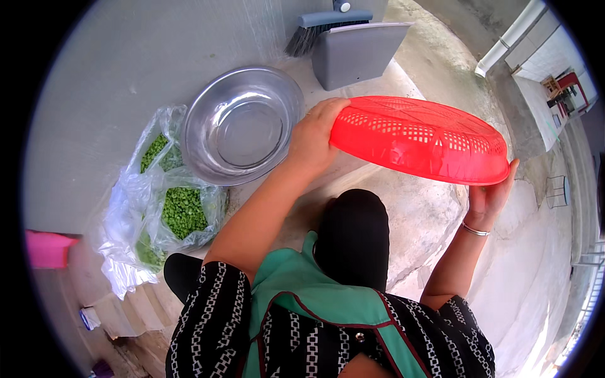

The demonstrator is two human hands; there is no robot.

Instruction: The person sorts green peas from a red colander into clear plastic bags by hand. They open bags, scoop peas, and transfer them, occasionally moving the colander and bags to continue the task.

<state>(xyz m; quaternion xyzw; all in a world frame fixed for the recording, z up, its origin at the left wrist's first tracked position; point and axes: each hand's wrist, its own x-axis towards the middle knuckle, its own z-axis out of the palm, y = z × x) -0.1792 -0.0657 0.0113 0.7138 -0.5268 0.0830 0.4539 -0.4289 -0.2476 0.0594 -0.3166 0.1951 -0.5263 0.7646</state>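
A round red plastic colander basket [419, 135] is held up in the air, tilted, with its perforated underside facing up. My left hand [317, 133] is closed on its left rim. At the opposite rim my right hand [490, 192], with a bracelet on the wrist, grips it from the right and below; some of its fingers are hidden behind the basket. To the left of my left hand rests a wide metal basin [242, 126] with nothing in it. Clear plastic bags beside the basin hold small chopped green pieces [184, 213], apparently vegetables.
A grey dustpan [359, 55] and a broom [309, 31] stand against the grey wall beyond the basin. Something pink [49, 249] sits at the far left. A white pipe [510, 38] runs down at the upper right, near a low wire stand [557, 191].
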